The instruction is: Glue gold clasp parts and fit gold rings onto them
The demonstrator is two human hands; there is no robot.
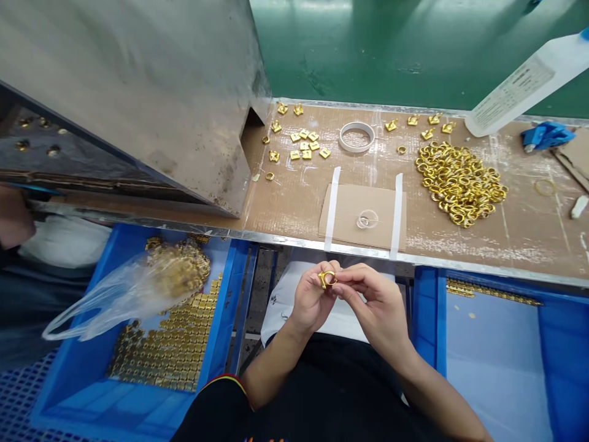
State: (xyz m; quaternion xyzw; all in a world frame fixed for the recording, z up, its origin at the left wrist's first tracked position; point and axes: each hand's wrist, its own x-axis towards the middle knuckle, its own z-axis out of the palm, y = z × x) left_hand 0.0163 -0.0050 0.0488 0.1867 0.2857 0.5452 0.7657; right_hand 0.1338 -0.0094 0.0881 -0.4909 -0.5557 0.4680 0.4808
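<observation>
Both hands meet in front of the bench edge, above my lap. My left hand (313, 299) pinches a gold ring (328, 279) between its fingers, and the ring's round opening shows. From the right side, the closed thumb and fingertips of my right hand (375, 301) touch the same ring. Just beyond the hands lies a cardboard pad (363, 205) held by two white tape strips, with small clear loops (367, 219) on it. A large pile of gold rings (460, 184) rests on the bench to the right.
Small gold square pieces (304, 146) and a tape roll (356, 137) lie on the bench (276, 212). A metal housing (184, 92) stands left, a white bottle (519, 83) right. Blue bins (234, 288) flank me; the left one holds gold pieces and a plastic bag (133, 288). Another person's arm shows far left.
</observation>
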